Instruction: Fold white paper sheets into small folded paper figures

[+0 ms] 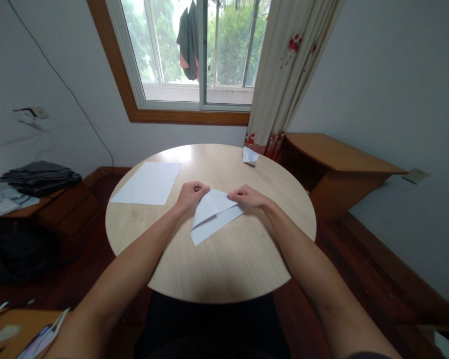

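Note:
Between my two hands is a folded sheet of white paper (214,208), its upper part creased into a triangle with a flat strip along the lower edge. My left hand (191,195) pinches its upper left edge between thumb and fingers. On the other side, my right hand (247,195) grips the right corner, thumb on top. The paper is tilted, its lower left corner pointing towards me, just over or on the round table (224,269). Fingers underneath the paper are hidden.
A flat white sheet (149,183) lies at the table's left. A small folded paper piece (250,156) stands near the far right edge. Beyond are a window (200,55), a curtain (280,70) and a wooden desk (344,154). Dark folded clothes (41,177) lie at left.

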The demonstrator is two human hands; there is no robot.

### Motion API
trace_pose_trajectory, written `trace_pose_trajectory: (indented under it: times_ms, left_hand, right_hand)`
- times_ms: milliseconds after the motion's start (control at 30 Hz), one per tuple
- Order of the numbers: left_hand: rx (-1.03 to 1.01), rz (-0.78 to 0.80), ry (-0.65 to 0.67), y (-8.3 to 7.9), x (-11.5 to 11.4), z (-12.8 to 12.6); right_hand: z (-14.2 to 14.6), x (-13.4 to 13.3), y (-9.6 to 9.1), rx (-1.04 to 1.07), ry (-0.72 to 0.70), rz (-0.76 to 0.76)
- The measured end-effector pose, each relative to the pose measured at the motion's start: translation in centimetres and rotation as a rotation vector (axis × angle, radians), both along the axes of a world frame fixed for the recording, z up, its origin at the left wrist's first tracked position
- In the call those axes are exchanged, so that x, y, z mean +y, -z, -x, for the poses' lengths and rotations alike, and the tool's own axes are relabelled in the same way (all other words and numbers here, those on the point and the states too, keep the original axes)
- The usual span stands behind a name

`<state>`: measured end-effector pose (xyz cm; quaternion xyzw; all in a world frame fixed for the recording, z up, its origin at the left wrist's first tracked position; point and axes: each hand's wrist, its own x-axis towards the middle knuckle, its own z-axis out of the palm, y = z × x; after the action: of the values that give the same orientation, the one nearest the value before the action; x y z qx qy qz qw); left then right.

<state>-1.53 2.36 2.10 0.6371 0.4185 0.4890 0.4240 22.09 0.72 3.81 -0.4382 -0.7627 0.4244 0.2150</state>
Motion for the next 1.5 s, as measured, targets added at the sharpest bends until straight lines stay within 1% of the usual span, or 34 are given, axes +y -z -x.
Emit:
trace_pose_trajectory:
  times_ms: [300, 567, 800, 1167, 1300, 1433, 1500]
  left_hand:
    - [-0.001, -0.002, -0.03, -0.2, -0.1, 0.0]
    - [-0.019, -0.002, -0.049, -0.2, 0.1, 0.2]
    - [-0.024, 0.009, -0.044, -0.2, 0.1, 0.2]
    - [-0.024, 0.001, -0.056, 0.0, 0.3, 0.5]
    - [-0.036, -0.001, -0.046, -0.1, 0.3, 0.5]
    - [-0.071, 0.007, -0.051, 0.0, 0.5, 0.7]
    - [-0.087, 0.026, -0.052, 0.0, 0.5, 0.7]
  right_hand:
    - [-0.8, 0.2, 0.2, 0.073, -0.029, 0.071]
    - [-1.6, 0.7, 0.6, 0.068, -0.058, 0.005]
    - [-2.0, 1.2, 1.3, 0.064, -0.057, 0.006]
    - [-2.2, 1.3, 1.4, 0.062, -0.021, 0.015]
    - [-2.2, 1.3, 1.3, 0.039, -0.007, -0.033]
    - [-2.2, 1.3, 1.2, 0.03, 0.061, -0.1]
    - [-2.3, 1.3, 1.2, 0.022, 0.07, -0.115]
